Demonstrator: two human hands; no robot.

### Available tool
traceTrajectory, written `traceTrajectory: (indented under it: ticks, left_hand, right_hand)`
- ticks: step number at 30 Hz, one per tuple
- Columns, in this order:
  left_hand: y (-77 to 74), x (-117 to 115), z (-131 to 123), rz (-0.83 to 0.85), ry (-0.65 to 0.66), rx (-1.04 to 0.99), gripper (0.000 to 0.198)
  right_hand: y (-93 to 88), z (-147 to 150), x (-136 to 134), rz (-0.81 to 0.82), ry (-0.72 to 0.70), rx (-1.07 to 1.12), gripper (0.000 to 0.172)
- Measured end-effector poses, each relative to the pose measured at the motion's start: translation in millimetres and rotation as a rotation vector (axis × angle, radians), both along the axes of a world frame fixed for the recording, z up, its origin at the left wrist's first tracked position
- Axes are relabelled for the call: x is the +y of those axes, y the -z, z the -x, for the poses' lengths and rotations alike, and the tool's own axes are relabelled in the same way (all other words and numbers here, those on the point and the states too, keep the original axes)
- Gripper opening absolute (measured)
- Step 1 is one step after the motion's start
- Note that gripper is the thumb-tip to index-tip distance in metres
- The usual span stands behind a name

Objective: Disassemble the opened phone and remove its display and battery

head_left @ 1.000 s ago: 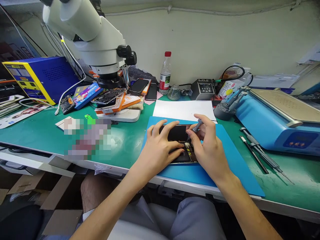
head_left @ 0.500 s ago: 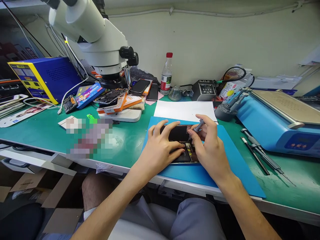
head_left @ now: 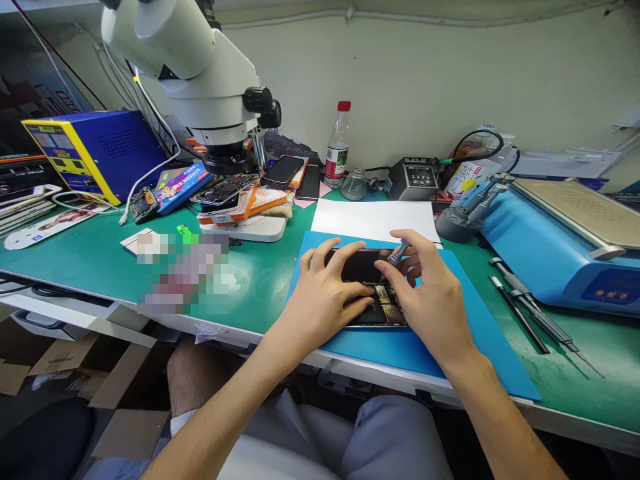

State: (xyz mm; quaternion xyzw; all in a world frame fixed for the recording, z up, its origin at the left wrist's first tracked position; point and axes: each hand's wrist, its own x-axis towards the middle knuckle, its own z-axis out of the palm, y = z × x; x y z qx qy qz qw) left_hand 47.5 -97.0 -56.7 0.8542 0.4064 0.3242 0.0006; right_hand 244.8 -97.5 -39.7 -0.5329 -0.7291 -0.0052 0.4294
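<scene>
An opened smartphone [head_left: 394, 315] lies on the blue mat [head_left: 467, 333], with its inner parts and metal plates exposed. Its dark screen panel [head_left: 361, 265] sits along the far side of the body. My left hand [head_left: 323, 283] holds the phone from the left, its longer fingers curving over the panel's far edge while the thumb and another finger reach onto the inner parts. Between thumb and fingers, my right hand [head_left: 433, 293] grips a small grey screwdriver [head_left: 399, 252], tilted with its lower end toward the phone's interior. The tip is hidden by my fingers.
A microscope [head_left: 200, 93] stands at the left, near stacked phones and boxes [head_left: 240, 203]. White paper [head_left: 375, 220] lies behind the mat. To the right are a pen-like tool [head_left: 545, 313], a tool holder [head_left: 455, 223] and a blue heating plate [head_left: 560, 247].
The whole view has shifted slightly, moving things a little to the right. Both hands keep nearly the same hold, and the screwdriver stays over the phone.
</scene>
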Motion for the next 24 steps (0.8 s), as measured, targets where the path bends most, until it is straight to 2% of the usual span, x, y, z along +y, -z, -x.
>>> traceTrajectory:
  ticks: [5,11,16,24]
  left_hand:
    - [0.4,-0.2,0.4,-0.002,-0.001,0.004,0.017]
    - [1.5,0.6,0.6,-0.005,-0.001,-0.001,0.017]
    - [1.8,0.7,0.8,-0.001,-0.002,-0.002,0.017]
    - [2.2,0.6,0.6,-0.005,-0.001,-0.005,0.018]
  right_hand:
    - [1.0,0.8,-2.1,0.002,-0.037,-0.004,0.043]
    - [2.4,2.2,-3.7,0.083,-0.089,0.110,0.046]
    - [4.1,4.0,-4.6,0.045,-0.060,0.160,0.048]
    - [4.1,3.9,-4.5,0.047,-0.069,0.126,0.049]
